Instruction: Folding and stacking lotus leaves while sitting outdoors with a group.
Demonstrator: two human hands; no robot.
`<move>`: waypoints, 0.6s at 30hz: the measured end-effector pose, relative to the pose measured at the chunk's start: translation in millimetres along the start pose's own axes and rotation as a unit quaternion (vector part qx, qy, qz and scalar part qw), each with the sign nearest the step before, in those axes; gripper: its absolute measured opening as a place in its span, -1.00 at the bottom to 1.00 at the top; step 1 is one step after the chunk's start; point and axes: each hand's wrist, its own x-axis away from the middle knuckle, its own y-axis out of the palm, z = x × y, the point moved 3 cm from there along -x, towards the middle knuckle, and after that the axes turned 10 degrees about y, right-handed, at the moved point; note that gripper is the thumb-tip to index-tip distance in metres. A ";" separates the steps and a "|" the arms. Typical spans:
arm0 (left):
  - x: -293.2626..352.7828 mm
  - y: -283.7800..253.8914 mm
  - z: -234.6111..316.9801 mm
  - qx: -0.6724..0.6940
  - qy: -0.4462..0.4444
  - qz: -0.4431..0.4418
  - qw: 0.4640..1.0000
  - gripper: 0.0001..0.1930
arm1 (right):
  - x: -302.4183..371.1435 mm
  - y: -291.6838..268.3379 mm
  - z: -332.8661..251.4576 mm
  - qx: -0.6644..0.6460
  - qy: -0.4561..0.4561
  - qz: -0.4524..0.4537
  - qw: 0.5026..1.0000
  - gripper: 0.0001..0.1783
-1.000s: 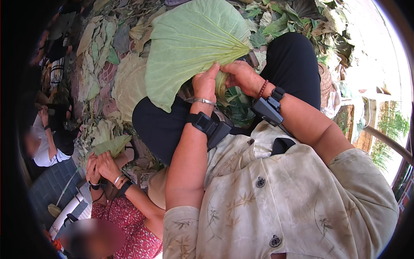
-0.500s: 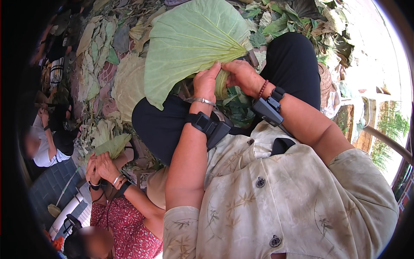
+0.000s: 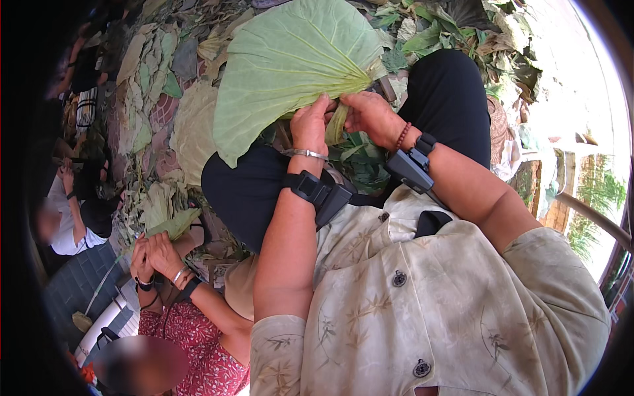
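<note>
A large pale green lotus leaf (image 3: 290, 66) with spreading veins fans out above my lap, its lower edge gathered between my two hands. My left hand (image 3: 308, 127) grips that edge, thumb pointing up along the leaf. Close on its right, my right hand (image 3: 374, 117) pinches the gathered part near where the veins meet; its fingertips are partly hidden. A narrow folded strip of leaf (image 3: 337, 125) hangs down between the hands. Both wrists carry a strapped black device, with a bangle on the left and a red bead bracelet on the right.
Piles of dry and green leaves (image 3: 148, 86) cover the ground ahead and to the left. My dark-trousered knees (image 3: 452, 99) rise on both sides. At lower left, a co-worker in a red patterned top (image 3: 208, 343) holds a smaller leaf (image 3: 175, 223). Another person (image 3: 69, 218) sits beyond.
The leaf has shifted a little left and down, with my left hand moving slightly left. The hanging strip between my hands looks narrower. My right hand has barely moved.
</note>
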 end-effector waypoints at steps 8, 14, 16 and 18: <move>-3.8 -10.4 2.7 -0.067 -0.032 0.051 0.996 -0.78 | 7.4 4.2 1.2 0.066 -0.011 -0.015 0.998 -0.80; -1.2 -5.0 6.7 0.011 -0.064 0.040 0.997 -0.77 | 9.2 7.2 -0.8 0.098 -0.004 -0.052 0.994 -0.78; -3.2 -5.3 -0.8 0.010 -0.051 0.009 0.999 -0.78 | 5.8 7.9 1.7 0.105 0.001 -0.053 0.993 -0.78; -6.1 -6.8 -5.7 0.011 -0.039 -0.023 0.999 -0.78 | 4.3 8.9 3.3 0.112 0.006 -0.054 0.992 -0.77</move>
